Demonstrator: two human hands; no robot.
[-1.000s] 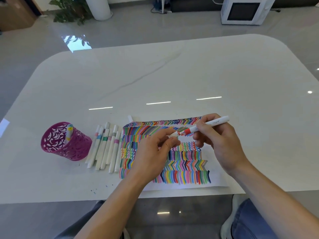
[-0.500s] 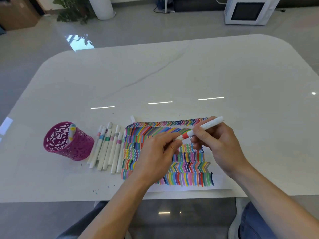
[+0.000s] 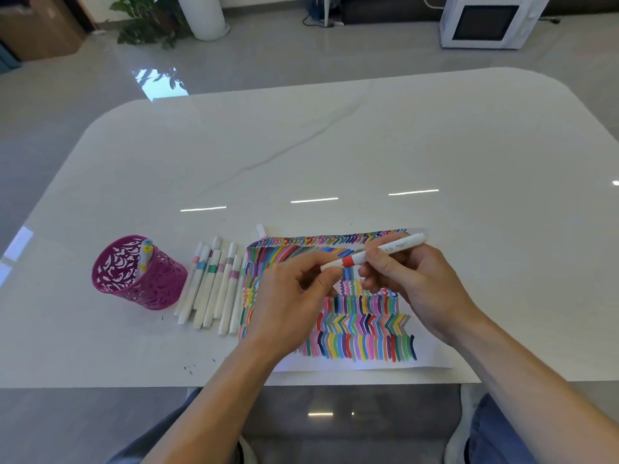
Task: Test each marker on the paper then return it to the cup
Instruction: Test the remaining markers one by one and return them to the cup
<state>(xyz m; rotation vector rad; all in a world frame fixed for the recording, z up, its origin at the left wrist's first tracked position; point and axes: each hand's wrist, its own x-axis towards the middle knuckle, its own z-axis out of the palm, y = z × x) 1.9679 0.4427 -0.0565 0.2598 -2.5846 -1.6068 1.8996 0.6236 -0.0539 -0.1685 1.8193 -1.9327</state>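
A white marker with a red band (image 3: 385, 251) lies across both hands above the paper (image 3: 368, 361), which is covered with rows of coloured strokes. My right hand (image 3: 415, 283) grips the marker's barrel. My left hand (image 3: 294, 296) pinches the cap end between thumb and forefinger, and the cap sits against the red band. A magenta perforated cup (image 3: 140, 274) stands at the left with one marker (image 3: 145, 254) upright in it. Several white markers (image 3: 214, 284) lie side by side between the cup and the paper.
The white table's near edge (image 3: 100, 385) runs just below the paper. One small white cap (image 3: 260, 229) lies beyond the paper's top left corner. On the floor behind stand a white microwave (image 3: 489, 21) and a potted plant (image 3: 150, 18).
My left hand has brought the cap end in toward the red band, so the two hands are closer together. The marker sits a little lower and flatter over the paper.
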